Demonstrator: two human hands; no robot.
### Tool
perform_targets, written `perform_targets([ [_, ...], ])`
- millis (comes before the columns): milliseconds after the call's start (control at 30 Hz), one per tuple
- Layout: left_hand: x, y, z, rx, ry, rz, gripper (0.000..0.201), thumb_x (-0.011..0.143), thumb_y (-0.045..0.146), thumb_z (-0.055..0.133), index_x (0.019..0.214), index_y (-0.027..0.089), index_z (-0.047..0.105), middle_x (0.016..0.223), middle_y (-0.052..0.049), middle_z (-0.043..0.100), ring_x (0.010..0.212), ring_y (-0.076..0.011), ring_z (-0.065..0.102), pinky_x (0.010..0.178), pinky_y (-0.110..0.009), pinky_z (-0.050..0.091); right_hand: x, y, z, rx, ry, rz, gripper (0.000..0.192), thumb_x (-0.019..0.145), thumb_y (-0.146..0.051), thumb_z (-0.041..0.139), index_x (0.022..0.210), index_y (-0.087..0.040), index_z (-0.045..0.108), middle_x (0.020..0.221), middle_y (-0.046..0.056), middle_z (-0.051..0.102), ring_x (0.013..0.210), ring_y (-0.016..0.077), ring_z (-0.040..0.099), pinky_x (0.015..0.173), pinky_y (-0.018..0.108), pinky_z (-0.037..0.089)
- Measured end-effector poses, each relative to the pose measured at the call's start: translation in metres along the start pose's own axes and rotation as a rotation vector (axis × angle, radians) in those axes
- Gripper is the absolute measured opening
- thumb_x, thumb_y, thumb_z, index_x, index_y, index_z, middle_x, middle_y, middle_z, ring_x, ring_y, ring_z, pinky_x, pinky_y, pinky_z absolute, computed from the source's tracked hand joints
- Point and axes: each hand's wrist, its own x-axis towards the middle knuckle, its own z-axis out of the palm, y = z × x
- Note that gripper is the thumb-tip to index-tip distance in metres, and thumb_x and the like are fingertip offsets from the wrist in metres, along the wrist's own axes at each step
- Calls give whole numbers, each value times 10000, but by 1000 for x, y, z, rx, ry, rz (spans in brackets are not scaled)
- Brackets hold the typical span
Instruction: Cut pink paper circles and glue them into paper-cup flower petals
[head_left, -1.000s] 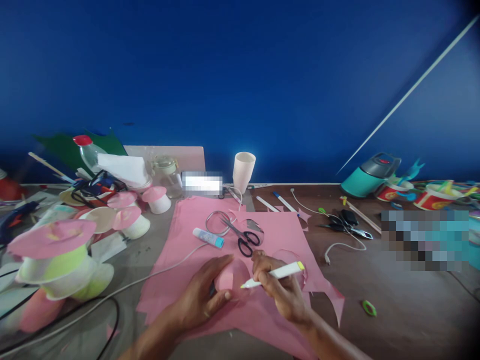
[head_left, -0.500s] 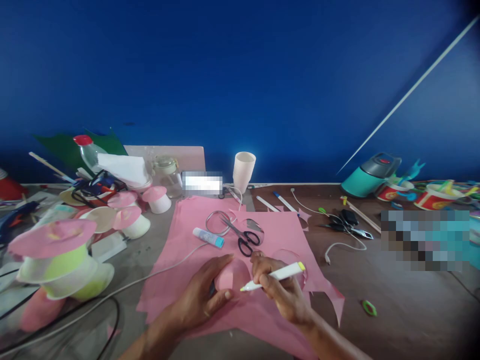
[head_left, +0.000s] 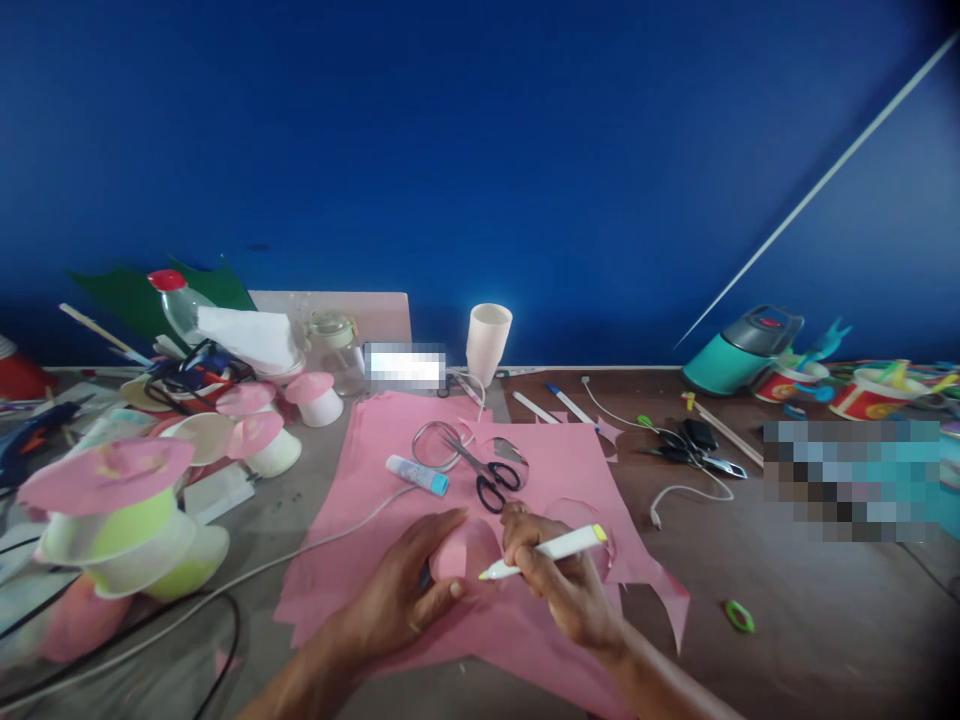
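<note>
My right hand grips a white marker with a yellow end, its pale tip pointing down-left at a rounded pink paper piece. Curled around the left side of that piece is my left hand, thumb in front and fingers behind. How far the fingers wrap under it is hidden. Both hands are over layered pink paper sheets. Just beyond them on the sheets lie black-handled scissors and a glue stick with a blue cap.
At left stand paper cups with pink tops, and a white cable crosses the table. A white cup stands at the back by the blue wall. Right of the sheets are pliers, a green ring and a teal flask.
The marker has shifted very slightly to the left in my right hand's grip. My left hand and the pink piece look unmoved.
</note>
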Motion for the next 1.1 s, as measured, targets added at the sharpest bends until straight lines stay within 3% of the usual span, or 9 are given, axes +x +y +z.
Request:
perform_targets([
  [433,0,1,0,23,13,7,687,889,615,516,1391,146,516,1435,-190,544,1310,-331,530,1093,-472,444,-1,-2,0,-31,-33,12,337,982,-444,457,722,-252,554,621,-21,465,647,186,432,712,364,372],
  [767,1,3,-1,16,13,21,707,890,636,496,1407,153,499,1430,-192,548,1304,-321,535,1092,-465,442,2,-1,-6,-57,18,13,311,962,-366,480,692,-230,554,618,-21,467,658,190,437,674,358,372],
  [1100,1,4,-2,24,-3,4,731,893,657,465,1414,145,492,1449,-199,526,1323,-332,517,1099,-484,434,4,0,-7,0,81,50,368,968,-442,483,667,-236,526,530,-46,359,578,166,371,603,327,335],
])
